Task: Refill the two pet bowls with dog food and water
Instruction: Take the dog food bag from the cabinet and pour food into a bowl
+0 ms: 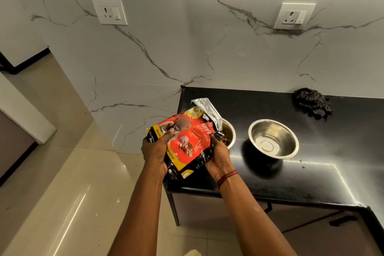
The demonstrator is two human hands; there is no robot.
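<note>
We hold the dog food bag [188, 141] in both hands, tipped over the left bowl [229, 134]. Our left hand [154, 151] squeezes the bag's left side and our right hand [218, 157] squeezes its right side, so the bag sits between them. Brown bits lie in that bowl (partly hidden). The other bowl [273, 138] stands beside it on the black counter [322, 172]

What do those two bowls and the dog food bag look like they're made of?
Both bowls, the empty one and the one with kibble, look like polished metal, likely stainless steel: silvery with mirror-like reflections. The food bag seems glossy printed plastic film with a foil lining: its torn-open top shows crinkled silver inside.
</note>
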